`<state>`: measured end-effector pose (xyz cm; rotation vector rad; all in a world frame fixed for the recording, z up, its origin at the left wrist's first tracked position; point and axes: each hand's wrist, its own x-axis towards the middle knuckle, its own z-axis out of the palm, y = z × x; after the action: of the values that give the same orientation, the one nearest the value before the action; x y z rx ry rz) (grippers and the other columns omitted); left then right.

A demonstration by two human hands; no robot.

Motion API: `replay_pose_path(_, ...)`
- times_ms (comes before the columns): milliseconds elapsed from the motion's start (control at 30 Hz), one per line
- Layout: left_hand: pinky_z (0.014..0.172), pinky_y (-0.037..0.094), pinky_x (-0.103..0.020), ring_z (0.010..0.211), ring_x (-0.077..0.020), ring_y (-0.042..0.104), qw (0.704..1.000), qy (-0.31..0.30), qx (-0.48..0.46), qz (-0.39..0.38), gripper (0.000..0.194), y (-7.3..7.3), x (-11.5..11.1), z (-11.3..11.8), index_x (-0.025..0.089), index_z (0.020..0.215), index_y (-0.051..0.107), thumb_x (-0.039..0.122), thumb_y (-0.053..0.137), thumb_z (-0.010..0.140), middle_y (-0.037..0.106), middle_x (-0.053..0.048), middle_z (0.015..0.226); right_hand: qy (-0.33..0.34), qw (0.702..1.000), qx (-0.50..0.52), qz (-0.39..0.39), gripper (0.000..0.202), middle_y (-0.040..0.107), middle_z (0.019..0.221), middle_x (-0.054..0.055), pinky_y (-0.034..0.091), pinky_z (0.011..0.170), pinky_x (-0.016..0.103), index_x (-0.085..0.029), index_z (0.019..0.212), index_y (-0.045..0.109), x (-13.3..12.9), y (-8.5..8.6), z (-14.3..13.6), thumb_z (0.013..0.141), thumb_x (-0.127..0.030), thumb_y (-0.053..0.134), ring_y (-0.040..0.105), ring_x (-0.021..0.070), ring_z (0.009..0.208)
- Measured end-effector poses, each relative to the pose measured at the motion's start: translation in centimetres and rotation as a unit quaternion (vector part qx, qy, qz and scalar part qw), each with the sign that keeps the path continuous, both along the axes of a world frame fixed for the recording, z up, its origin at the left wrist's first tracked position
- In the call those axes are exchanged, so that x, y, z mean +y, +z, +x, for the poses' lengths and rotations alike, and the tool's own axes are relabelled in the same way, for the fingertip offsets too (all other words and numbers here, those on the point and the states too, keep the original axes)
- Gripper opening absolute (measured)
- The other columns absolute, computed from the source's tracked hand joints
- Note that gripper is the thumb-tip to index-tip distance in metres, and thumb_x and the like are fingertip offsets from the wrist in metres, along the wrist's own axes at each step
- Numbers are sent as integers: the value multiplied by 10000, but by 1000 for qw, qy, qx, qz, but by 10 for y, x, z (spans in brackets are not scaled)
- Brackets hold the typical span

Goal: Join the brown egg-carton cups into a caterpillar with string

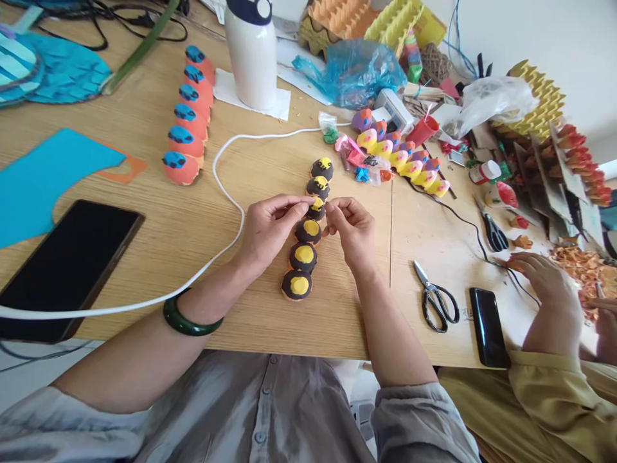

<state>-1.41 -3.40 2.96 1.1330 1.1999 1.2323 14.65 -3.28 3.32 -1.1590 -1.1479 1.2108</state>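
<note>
In the head view, a row of egg-carton cups (304, 253) covered in black clay with yellow spots runs up the table's middle. Yellow spots on the far cups carry small black marks; those nearest me are plain. My left hand (274, 228) is closed, thumb against index finger, at the left edge of the third cup from the far end. On the opposite side, my right hand (354, 235) pinches its thumb and fingertips together beside the same cup. Anything small between either hand's fingertips is too hidden to make out.
An orange cup row with blue spots (186, 138), a white bottle (253, 61) and a white cable (226, 145) lie beyond. Scissors (436, 299) and a phone (489, 328) are right; another phone (72, 263) is left. A co-worker's hand (547, 283) rests at far right.
</note>
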Motion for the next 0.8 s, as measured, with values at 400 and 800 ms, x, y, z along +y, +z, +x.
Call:
replay_pose_path(400, 592, 467, -238, 682, -139, 628, 999, -46, -24, -3, 282, 2, -1, 2, 194, 1007, 849, 374, 764, 808, 764, -45, 807, 57, 998, -22, -25, 502, 500, 510, -78, 470, 452, 204, -204, 739, 674, -1, 0, 0, 816, -697, 731, 447, 64, 445)
replay_pose_path(800, 560, 490, -246, 600, -134, 645, 994, -83, -75, 13, 260, 3, 0, 4, 176, 898, 828, 411, 825, 786, 731, -23, 706, 88, 995, -28, -28, 537, 502, 500, -76, 448, 458, 202, -196, 663, 626, -3, 3, -1, 845, -696, 701, 504, 65, 439)
